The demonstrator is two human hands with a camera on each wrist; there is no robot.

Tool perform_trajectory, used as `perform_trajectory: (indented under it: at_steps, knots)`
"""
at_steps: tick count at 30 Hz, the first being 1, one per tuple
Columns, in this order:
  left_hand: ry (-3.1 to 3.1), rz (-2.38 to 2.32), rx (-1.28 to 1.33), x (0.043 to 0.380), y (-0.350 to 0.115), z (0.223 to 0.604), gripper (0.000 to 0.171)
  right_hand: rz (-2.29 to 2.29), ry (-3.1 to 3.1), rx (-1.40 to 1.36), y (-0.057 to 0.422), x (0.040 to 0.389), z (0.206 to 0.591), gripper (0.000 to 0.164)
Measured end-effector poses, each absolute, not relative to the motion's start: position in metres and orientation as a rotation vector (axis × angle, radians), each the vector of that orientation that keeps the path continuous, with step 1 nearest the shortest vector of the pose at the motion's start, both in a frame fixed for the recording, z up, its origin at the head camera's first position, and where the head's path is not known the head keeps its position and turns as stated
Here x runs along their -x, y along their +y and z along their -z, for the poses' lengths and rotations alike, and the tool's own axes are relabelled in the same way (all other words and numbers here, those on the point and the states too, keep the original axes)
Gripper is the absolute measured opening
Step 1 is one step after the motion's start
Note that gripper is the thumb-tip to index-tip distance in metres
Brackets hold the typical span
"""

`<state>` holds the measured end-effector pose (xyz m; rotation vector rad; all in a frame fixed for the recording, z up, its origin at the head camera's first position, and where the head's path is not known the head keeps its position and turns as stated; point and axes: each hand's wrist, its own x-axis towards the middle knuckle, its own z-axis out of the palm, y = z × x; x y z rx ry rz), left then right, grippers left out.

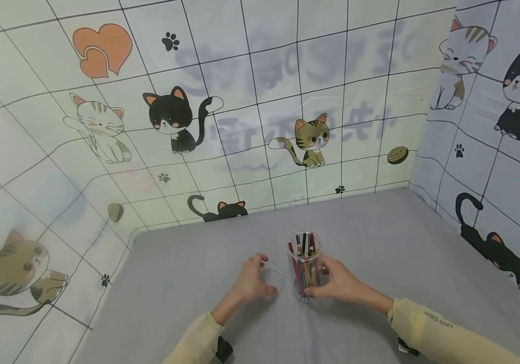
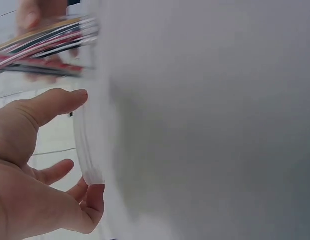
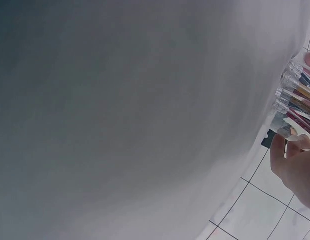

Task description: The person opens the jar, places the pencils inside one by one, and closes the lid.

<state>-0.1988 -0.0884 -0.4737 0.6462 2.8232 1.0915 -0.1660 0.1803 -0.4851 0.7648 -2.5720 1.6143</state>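
A clear jar (image 1: pixel 304 268) full of coloured pencils (image 1: pixel 306 247) stands upright on the grey table, its top uncovered. My right hand (image 1: pixel 339 278) grips the jar from the right, thumb at the front and fingers behind it. Just left of the jar, a clear round lid (image 1: pixel 274 278) lies flat on the table. My left hand (image 1: pixel 252 280) curves round the lid's left side. In the left wrist view a curled finger touches the edge of the lid (image 2: pixel 90 145), with the thumb near its other side. Pencils (image 3: pixel 297 95) show at the right wrist view's edge, beside a hand (image 3: pixel 297 162).
A grey cloth (image 1: pixel 187 283) covers the table, creased in front of the jar. Behind it and at both sides hangs a white gridded curtain (image 1: pixel 250 116) printed with cartoon cats. Dark wrist gear (image 1: pixel 224 349) sits under the left sleeve.
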Motion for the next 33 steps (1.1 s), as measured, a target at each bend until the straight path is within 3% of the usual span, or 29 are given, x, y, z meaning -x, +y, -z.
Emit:
perform_trajectory:
  at_steps: [5, 10, 17, 24, 33]
  knots:
    - [2.805, -1.248, -0.624, 0.202, -0.095, 0.437, 0.069, -1.611, -2.595, -0.738, 0.18, 0.166, 0.484, 0.056]
    - [2.819, -1.436, -0.737, 0.199, -0.092, 0.39, 0.063, -1.605, -2.591, -0.753, 0.179, 0.166, 0.483, 0.049]
    - [2.787, -1.489, -0.977, 0.182, -0.06, 0.345, 0.062, -1.597, -2.555, -0.805, 0.18, 0.166, 0.483, 0.056]
    - [2.743, -1.311, -1.128, 0.176, -0.031, 0.344, 0.066, -1.629, -2.537, -0.84, 0.181, 0.165, 0.487, 0.062]
    - [2.719, -1.288, -1.157, 0.18, -0.028, 0.353, 0.065, -1.633, -2.538, -0.851, 0.183, 0.167, 0.485, 0.071]
